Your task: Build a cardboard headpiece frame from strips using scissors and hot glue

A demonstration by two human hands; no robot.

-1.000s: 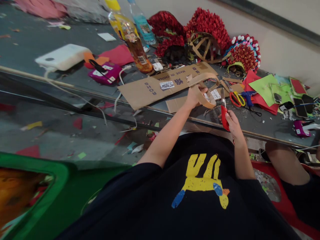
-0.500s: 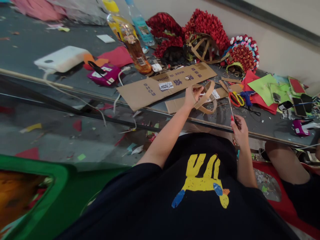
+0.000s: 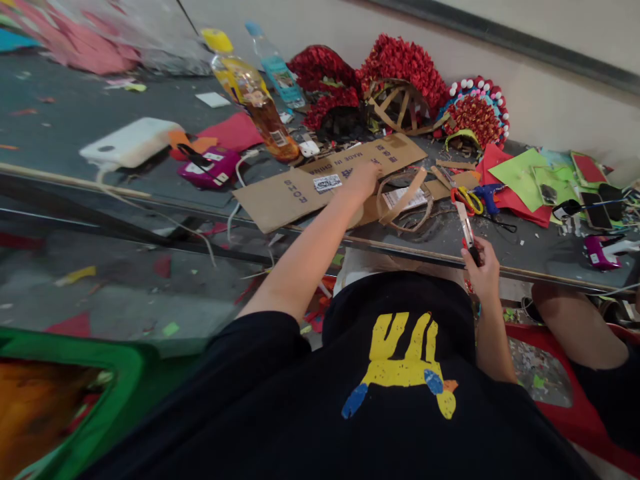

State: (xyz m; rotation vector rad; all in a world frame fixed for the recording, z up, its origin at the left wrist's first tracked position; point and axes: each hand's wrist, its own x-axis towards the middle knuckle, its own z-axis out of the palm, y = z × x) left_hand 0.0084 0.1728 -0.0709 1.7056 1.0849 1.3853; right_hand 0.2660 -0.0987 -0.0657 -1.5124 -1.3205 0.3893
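Observation:
My left hand (image 3: 363,179) reaches out over the flat brown cardboard sheet (image 3: 295,190) printed "MADE IN CHINA" and rests on its right part; its fingers are smeared. Just right of it, a loop of cardboard strips (image 3: 406,200) lies on the grey table (image 3: 530,250). At the table's near edge, my right hand (image 3: 481,265) is closed round a pair of red-handled scissors (image 3: 466,230) with the blades pointing up and away.
Red paper-flower pieces (image 3: 405,67) and a cardboard frame stand at the back wall, with two bottles (image 3: 255,93) to their left. Coloured paper (image 3: 530,173), other scissors (image 3: 467,199), a white box (image 3: 131,141) and a magenta tool (image 3: 210,167) lie around. Another person's leg (image 3: 570,323) is at right.
My left hand let go of the cardboard loop, which now lies on the table, and moved left onto the flat sheet. My right hand turned the scissors and drew back to the table edge.

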